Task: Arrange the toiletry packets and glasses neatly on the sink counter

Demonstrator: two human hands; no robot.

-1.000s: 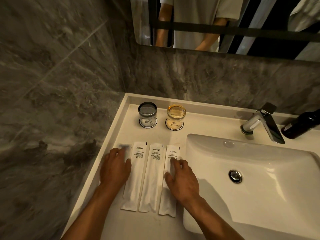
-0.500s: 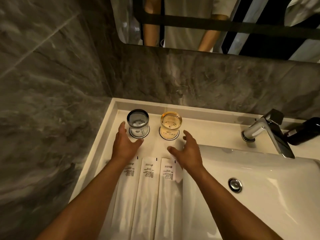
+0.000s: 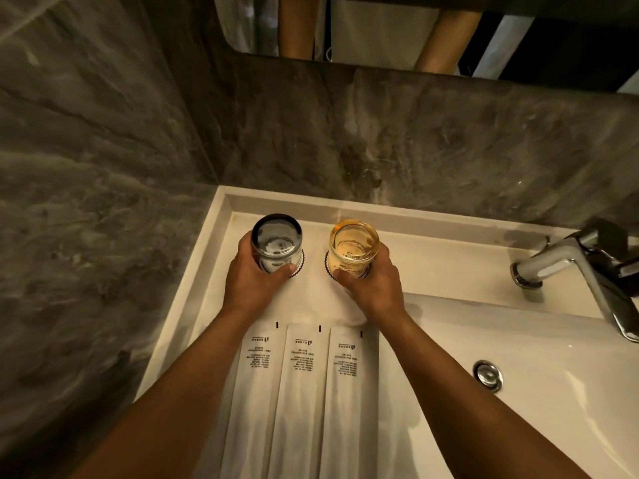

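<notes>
**Both hands on the glasses at the back of the counter**

The person leans over the white sink counter [image 3: 432, 257], one hand on each glass. The left hand [image 3: 252, 281] is wrapped around the grey-tinted glass [image 3: 276, 242], thumb curled across its near side and the other fingers round its far-left side, clamped on it. The right hand [image 3: 375, 286] grips the amber glass [image 3: 353, 245] the same way, thumb on the near side, fingers closed round the right. Each glass stands upright over a round scalloped coaster; whether the bases touch the coasters I cannot tell. The two glasses sit side by side near the back edge of the counter, the grey one closer to the back-left corner, with a clear gap between them.

Nearer the front edge, three white toiletry packets [image 3: 301, 385] lie flat in a row, long sides touching or almost touching, printed ends pointing toward the glasses. The forearms pass over the outer two. To the right are the basin with its drain [image 3: 488, 375] and the chrome faucet [image 3: 567, 267].
</notes>
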